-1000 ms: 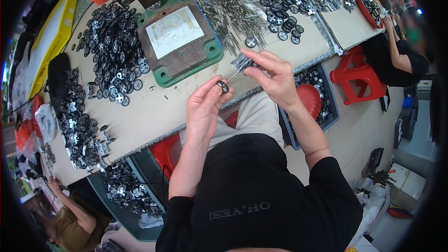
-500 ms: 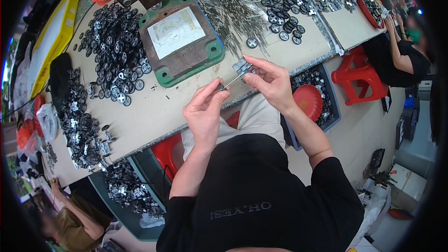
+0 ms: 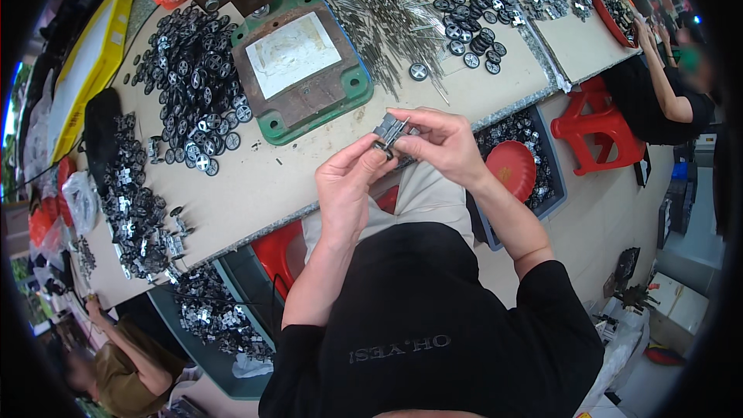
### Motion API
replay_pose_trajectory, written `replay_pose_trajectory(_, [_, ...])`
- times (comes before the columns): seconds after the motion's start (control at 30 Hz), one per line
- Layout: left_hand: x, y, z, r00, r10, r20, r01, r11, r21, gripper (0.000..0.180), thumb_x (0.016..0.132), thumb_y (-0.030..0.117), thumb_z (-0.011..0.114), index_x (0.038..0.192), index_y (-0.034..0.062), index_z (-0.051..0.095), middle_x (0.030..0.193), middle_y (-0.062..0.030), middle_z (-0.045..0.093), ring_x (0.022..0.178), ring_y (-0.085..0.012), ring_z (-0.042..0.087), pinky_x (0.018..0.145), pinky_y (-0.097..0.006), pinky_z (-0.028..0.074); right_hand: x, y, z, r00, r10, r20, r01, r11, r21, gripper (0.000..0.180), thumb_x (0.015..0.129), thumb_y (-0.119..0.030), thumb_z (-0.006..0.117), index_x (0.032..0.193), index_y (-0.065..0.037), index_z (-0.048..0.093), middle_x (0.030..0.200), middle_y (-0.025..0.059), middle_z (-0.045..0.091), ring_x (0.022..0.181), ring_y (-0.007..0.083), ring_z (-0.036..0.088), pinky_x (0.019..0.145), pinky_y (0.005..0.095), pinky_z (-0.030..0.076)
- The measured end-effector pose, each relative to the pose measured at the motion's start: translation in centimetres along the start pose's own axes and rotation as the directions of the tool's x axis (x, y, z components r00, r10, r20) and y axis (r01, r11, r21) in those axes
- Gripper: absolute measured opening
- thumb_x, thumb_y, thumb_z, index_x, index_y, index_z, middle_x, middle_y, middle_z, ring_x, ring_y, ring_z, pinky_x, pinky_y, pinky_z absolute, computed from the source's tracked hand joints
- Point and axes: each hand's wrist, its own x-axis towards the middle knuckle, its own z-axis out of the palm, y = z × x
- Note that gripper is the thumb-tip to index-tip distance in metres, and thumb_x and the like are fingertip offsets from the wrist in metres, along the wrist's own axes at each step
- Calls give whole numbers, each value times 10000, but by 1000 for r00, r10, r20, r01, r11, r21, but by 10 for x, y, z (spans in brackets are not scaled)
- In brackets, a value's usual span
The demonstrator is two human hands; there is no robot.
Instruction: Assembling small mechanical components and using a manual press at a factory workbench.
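Hands (image 3: pixel 395 159) together, fingers (image 3: pixel 402 142) pinching small metal part (image 3: pixel 389 132).

We record one view only, from a head-worn fisheye camera looking steeply down at close range over the near edge of the long beige worktable (image 3: pixel 255 186). Straight edges bow toward the dark round rim. Our own black-sleeved forearms enter from the lower edge.

A tan worktable (image 3: pixel 255 186) carries a green-framed press base (image 3: pixel 303 70), heaps of black plastic wheels (image 3: pixel 190 85), a pile of metal axle pins (image 3: pixel 383 19) and small grey metal brackets (image 3: pixel 139 217).
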Motion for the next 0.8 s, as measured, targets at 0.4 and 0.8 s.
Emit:
replay_pose_trajectory(0.4, [4, 2, -2, 991, -85, 103, 87, 996, -19, 289, 882, 42, 541, 1154, -54, 528, 1085, -127, 594, 950, -182, 596, 871, -347, 508, 6, 17, -1, 949, -314, 9, 296, 884, -361, 253, 839, -39, 606, 1088, 4, 604, 989, 57, 573, 814, 79, 543, 667, 199, 462])
replay_pose_trajectory(0.8, [7, 9, -11, 981, -127, 149, 138, 988, -62, 274, 918, 137, 496, 1136, -31, 505, 1098, -158, 580, 1042, -282, 570, 885, -344, 504, 64, -23, -61, 932, -207, 298, 315, 54, -947, 327, 730, -6, 618, 1055, -25, 582, 1021, 127, 548, 962, 290, 532, 816, 357, 440])
